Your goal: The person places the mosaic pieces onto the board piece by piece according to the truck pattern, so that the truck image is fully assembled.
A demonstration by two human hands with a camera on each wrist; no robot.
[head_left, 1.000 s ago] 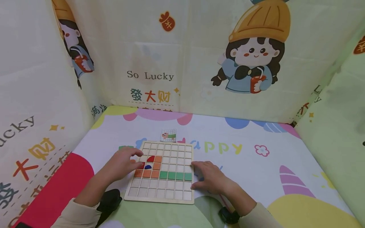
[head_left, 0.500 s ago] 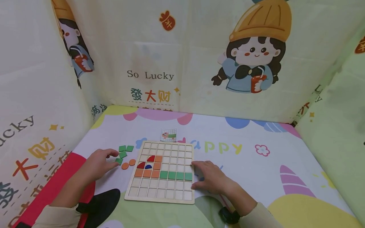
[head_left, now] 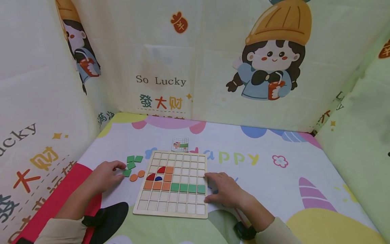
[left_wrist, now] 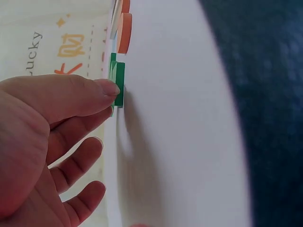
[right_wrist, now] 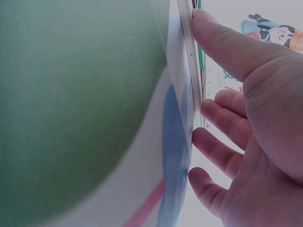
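My left hand [head_left: 105, 178] is at the left of the board, its thumb and index finger pinching a green square tile [head_left: 127, 173] low at the table; the left wrist view shows the thumb tip on the green tile [left_wrist: 120, 87]. A wooden grid board [head_left: 164, 205] lies flat in the middle. It bears orange squares [head_left: 156, 185], a row of green squares [head_left: 183, 187], red quarter-circle pieces [head_left: 161, 169] and a dark blue half-circle [head_left: 158, 178]. My right hand [head_left: 225, 189] rests against the board's right edge, thumb and fingertips touching its rim [right_wrist: 191, 56].
Several loose green squares [head_left: 130, 158] and two orange discs [head_left: 133, 177] lie left of the board. A small pattern card [head_left: 180, 144] stands behind it. Printed cloth walls [head_left: 207, 67] close off the back and sides of the table.
My left hand has moved left from over the board to the loose green tiles and now has one between thumb and index finger. The right hand has stayed at the board's edge.
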